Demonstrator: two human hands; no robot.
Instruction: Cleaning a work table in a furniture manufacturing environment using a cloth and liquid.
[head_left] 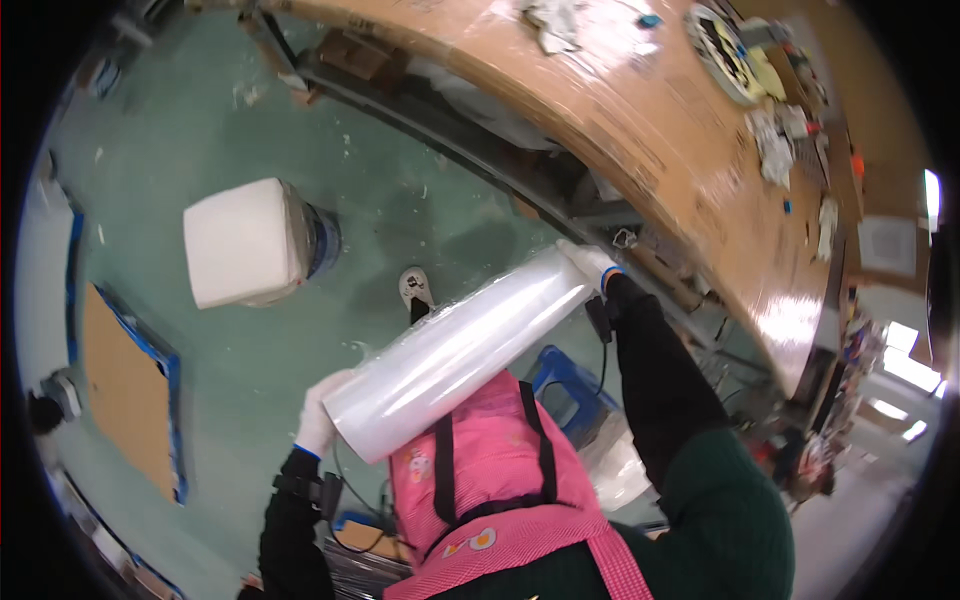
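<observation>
A large roll of clear stretch film (455, 352) lies tilted across my chest, over a pink apron (490, 480). My left hand (318, 412), in a white glove, grips the roll's lower near end. At the far upper end, my right hand (590, 262), also in a white glove, holds the roll close to the edge of a wooden workbench (640, 120). Both forearms wear dark sleeves.
A white wrapped block (245, 242) stands on the green floor (300, 140). A blue stool (565, 375) sits by my legs, and one shoe (415, 288) shows below the roll. Flat cardboard with blue edging (125, 390) lies at left. Tape and scraps litter the bench.
</observation>
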